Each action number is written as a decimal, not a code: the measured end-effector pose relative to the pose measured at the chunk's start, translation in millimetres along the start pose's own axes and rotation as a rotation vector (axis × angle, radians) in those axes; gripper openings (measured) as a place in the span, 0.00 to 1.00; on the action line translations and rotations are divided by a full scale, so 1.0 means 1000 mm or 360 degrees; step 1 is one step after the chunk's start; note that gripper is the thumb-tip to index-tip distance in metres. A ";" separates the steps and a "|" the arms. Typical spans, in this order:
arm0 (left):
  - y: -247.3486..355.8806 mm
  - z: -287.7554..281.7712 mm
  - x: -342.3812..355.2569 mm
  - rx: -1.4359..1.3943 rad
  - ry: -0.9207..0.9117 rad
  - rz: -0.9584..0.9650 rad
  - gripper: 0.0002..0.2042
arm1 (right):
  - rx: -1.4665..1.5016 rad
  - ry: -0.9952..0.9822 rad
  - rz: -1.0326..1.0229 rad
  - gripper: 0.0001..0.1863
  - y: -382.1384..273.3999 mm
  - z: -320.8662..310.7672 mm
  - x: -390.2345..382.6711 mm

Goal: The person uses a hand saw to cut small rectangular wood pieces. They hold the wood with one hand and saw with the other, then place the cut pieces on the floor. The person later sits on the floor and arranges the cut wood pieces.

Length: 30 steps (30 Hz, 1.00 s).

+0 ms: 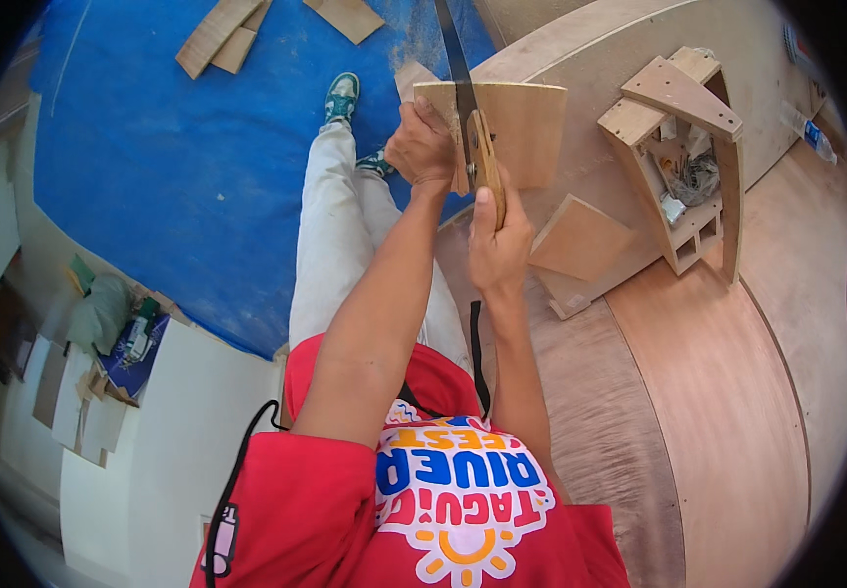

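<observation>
My right hand (500,243) is wrapped round the wooden handle of a handsaw (457,64), whose dark blade points away from me. The blade crosses the upper edge of a pale wooden board (523,132) near its left end. My left hand (421,144) grips that left end, just beside the blade. The board stands on edge against a larger wooden surface, and sawdust is scattered near the blade's far part. How deep the blade sits in the board I cannot tell.
On the right, a wooden frame box (673,157) holds small items and a plastic bag. A square wood piece (582,238) lies nearer. Blue sheeting (178,176) covers the floor at left, with wood offcuts (216,37) on it. A plastic bottle (816,135) lies far right.
</observation>
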<state>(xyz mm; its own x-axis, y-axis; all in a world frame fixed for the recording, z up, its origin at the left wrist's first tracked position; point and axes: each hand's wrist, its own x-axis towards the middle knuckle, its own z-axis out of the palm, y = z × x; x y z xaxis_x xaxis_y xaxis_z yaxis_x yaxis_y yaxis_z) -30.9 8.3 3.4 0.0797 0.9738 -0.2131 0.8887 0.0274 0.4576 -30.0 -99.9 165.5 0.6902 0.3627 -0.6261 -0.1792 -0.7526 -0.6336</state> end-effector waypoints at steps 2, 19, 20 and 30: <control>0.001 -0.001 0.002 -0.0017 0.0047 0.0028 0.23 | -0.0038 -0.0006 0.0020 0.27 0.005 -0.004 -0.010; 0.001 -0.001 -0.001 -0.0026 0.0003 -0.0007 0.22 | 0.0100 -0.0093 0.0011 0.26 -0.005 -0.010 -0.018; 0.001 -0.001 -0.001 -0.0021 0.0010 -0.0013 0.22 | -0.0025 -0.0050 0.0076 0.28 0.002 -0.019 -0.049; 0.000 0.002 -0.001 -0.0013 -0.0012 -0.0033 0.22 | -0.0152 0.0056 -0.0136 0.27 -0.002 -0.007 -0.040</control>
<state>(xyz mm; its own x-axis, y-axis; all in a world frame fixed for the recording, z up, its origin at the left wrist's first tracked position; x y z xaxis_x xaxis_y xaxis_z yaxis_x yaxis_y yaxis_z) -29.8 7.4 2.1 0.0649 0.9712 -0.2293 0.8864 0.0494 0.4602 -51.7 -116.6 195.2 0.7245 0.4095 -0.5544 -0.0524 -0.7694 -0.6367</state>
